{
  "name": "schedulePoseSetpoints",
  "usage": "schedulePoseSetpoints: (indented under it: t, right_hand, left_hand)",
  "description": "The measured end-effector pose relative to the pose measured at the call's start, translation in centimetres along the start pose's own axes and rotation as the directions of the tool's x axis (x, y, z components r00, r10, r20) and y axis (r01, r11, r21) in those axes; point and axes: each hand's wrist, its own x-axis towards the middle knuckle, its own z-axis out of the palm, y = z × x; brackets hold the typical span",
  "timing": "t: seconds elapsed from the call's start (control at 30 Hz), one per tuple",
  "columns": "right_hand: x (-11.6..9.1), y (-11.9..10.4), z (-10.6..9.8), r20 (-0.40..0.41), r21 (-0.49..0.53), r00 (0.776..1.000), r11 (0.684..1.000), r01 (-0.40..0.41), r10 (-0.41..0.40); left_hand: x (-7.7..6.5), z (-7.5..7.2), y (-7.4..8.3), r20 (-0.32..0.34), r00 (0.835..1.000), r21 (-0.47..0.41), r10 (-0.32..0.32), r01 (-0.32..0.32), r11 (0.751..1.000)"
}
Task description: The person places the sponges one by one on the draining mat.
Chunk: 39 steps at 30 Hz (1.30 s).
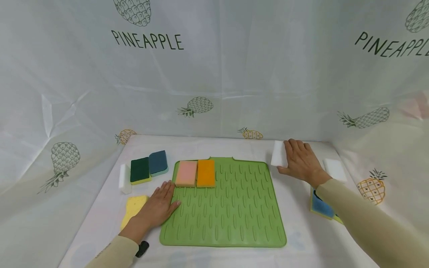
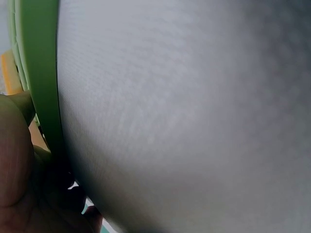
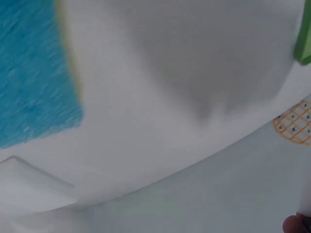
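Note:
A white block-shaped sponge (image 1: 279, 153) is gripped by my right hand (image 1: 303, 160), off the back right corner of a green ridged mat (image 1: 234, 212). In the right wrist view only a fingertip (image 3: 294, 225) and a strip of white show at the lower right. My left hand (image 1: 156, 205) rests with fairly straight fingers on the mat's left edge. The left wrist view shows that hand beside the mat's green rim (image 2: 41, 73). Side by side in the mat's back left corner lie a pink sponge (image 1: 186, 173) and an orange sponge (image 1: 206, 173).
Left of the mat are a dark green sponge (image 1: 140, 170), a blue-grey sponge (image 1: 158, 162), a white block (image 1: 125, 178) and a yellow sponge (image 1: 134, 208). Under my right forearm lies a blue sponge (image 1: 321, 206), with another white block (image 1: 335, 170) behind it. Pineapple-printed sheeting (image 1: 268, 93) rises behind.

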Motion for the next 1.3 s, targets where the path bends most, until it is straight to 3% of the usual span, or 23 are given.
schedulePoseSetpoints:
  t: [0.33,0.57,0.9,1.3]
  right_hand:
    - [2.2,-4.5,0.1,0.026,0.059,0.999,0.998,0.019,-0.021]
    - [3.9,-8.2,-0.3,0.044,0.162,0.998,0.986,0.03,-0.038]
    - [6.0,-13.0,0.3,0.019,0.253,0.992,0.961,0.113,-0.122]
    - [6.7,-16.1,0.4,0.155,0.31,0.973,0.944,0.116,-0.17]
  left_hand:
    - [0.0,0.0,0.1,-0.006,1.0,-0.003,0.008,-0.008,1.0]
    - [0.0,0.0,0.1,-0.006,1.0,0.002,0.005,-0.005,1.0]
    - [0.0,0.1,0.0,-0.01,1.0,-0.004,0.002,-0.002,1.0]
    - [0.1,0.0,0.0,-0.003,1.0,-0.01,0.002,-0.002,1.0]
